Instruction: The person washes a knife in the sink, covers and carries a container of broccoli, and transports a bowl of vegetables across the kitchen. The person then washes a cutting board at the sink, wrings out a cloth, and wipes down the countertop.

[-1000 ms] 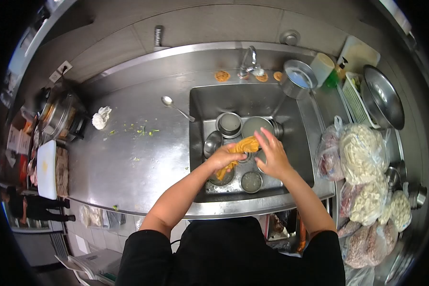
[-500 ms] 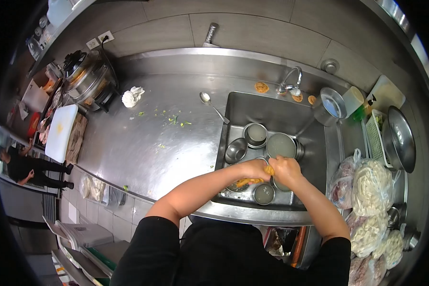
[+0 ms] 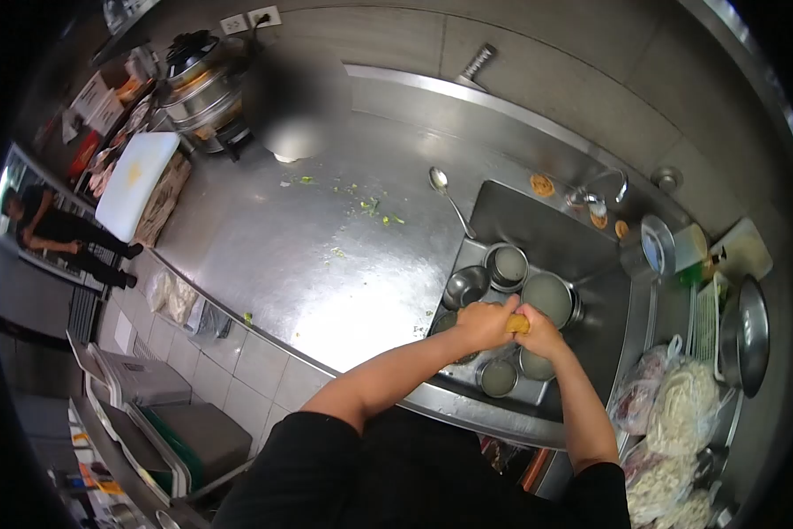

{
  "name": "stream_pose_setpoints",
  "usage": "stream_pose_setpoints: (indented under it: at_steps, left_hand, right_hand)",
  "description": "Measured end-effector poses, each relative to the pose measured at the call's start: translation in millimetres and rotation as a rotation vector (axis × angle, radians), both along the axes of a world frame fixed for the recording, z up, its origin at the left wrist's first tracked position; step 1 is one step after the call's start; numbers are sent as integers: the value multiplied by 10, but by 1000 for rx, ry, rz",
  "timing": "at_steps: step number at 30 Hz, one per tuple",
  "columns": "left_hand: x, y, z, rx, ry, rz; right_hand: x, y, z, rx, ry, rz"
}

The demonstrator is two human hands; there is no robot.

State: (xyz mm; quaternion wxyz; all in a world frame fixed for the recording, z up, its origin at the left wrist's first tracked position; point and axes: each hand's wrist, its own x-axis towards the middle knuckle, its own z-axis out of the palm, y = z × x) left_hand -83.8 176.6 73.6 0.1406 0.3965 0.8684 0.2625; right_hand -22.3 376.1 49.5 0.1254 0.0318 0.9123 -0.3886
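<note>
My left hand point(image 3: 487, 325) and my right hand point(image 3: 542, 333) are close together over the near part of the sink point(image 3: 591, 264), both closed around a twisted yellow cloth point(image 3: 518, 324). Only a short piece of the cloth shows between the fists. Below and around them, several metal bowls stand in the sink, among them a large one with cloudy water point(image 3: 546, 298), a small one point(image 3: 499, 377) near the front and an empty-looking one point(image 3: 467, 286) at the left. A metal spoon point(image 3: 449, 201) lies on the counter by the sink's left edge.
Green scraps point(image 3: 370, 207) dot the steel counter point(image 3: 255, 238). A faucet point(image 3: 604, 185) stands behind the sink, with a metal pot point(image 3: 649, 249) to its right. Bagged food point(image 3: 683, 406) is at the right. A person point(image 3: 61, 234) in dark clothes stands far left. A white board point(image 3: 138, 183) lies at the left.
My hands have come together and both closed on the yellow cloth; a second ago my right hand had its fingers spread. The view has turned, showing more of the left side.
</note>
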Motion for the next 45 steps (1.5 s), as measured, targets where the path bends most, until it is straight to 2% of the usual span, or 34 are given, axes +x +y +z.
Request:
stream_pose_setpoints:
  at_steps: [1,3,4,7,8,9,11,12,13,14,15,16,18,19,20,21,23,25,27,29,31,32,34,38,40,41,42,44,45]
  left_hand:
    - [-30,-120,64,43,-14,98]
    - [-159,-454,206,47,-119,277]
    - [-178,-706,352,88,-151,361]
    - [-111,-1550,608,178,-63,597]
    - [-16,-1863,724,136,-114,687]
    - [104,-2184,760,130,-84,761]
    - [483,-2778,761,209,-39,957]
    - [710,-3121,607,273,19,1025]
    - [962,-3347,708,309,-237,1223]
    - [1243,-3664,510,347,-177,1309]
    - [1561,-4027,177,334,-148,1426]
    - [1837,-4209,156,180,-229,1605]
    - [2617,-4794,-574,193,-234,1782]
    - [3127,-5069,-1179,124,47,1765]
    - [3603,-5296,-1569,127,-229,1898]
    - [3836,-5210,-1462,0,-433,2002]
    - [4550,-5321,-2049,-283,-516,2103]
    - [4828,-5315,-2175,-435,-676,2122]
    - [4889,-5353,-2240,-497,-683,2088]
    - [4749,-5459,-2324,-518,-479,2069]
    - [4532,-5630,-2416,-495,-130,2028]
    - [4232,-6038,-2334,-40,-885,2095]
    - [3860,-6383,-2545,75,-907,2030]
    - [2907,-6793,-2283,7,-741,1908]
    - [2604,-6906,-2070,185,-668,1882]
    - [2498,-6954,-1958,161,-666,1896]
    - [2389,-6990,-1854,117,-656,1884]
    - [2241,-7054,-1673,3,-581,1837]
    - [2174,-7096,-1610,-20,-584,1853]
  right_hand:
    - [-139,-26,146,-216,-6,157]
    - [-431,-51,586,-595,-107,79]
    - [-678,15,561,-585,-91,83]
    - [-1537,-82,157,-273,109,-45]
    - [-1767,-221,89,-178,140,-81]
    - [-1949,-398,56,-184,146,-63]
    - [-2197,-762,-15,370,398,-17]
    - [-2259,-888,-92,368,398,-7]
    - [-2315,-1008,-175,483,370,-37]
    - [-2380,-1109,-241,600,345,-71]
    - [-2442,-1180,-298,604,350,-71]
    - [-2490,-1215,-365,618,353,-102]
    - [-2559,-1232,-484,649,355,-139]
    - [-2587,-1220,-531,596,301,-208]
    - [-2587,-1238,-530,540,249,-278]
    - [-2518,-1282,-448,551,253,-288]
    - [-2303,-1377,-205,280,355,-307]
    - [-2268,-1402,-133,354,426,-420]
    - [-2043,-1376,-143,430,466,-533]
    - [-2106,-1470,-43,425,452,-566]
    - [-2264,-1510,-137,380,416,-538]
    - [-2395,-1530,-214,321,409,-479]
    - [-2640,-1706,-210,283,382,-407]
    - [-3385,-1863,-377,326,279,-393]
    - [-3786,-1921,-466,473,284,-430]
    - [-3937,-2058,-467,649,377,-475]
    - [-4056,-2346,-243,821,470,-516]
    - [-4574,-2763,-140,657,640,-343]
    - [-4825,-3085,-28,499,556,-275]
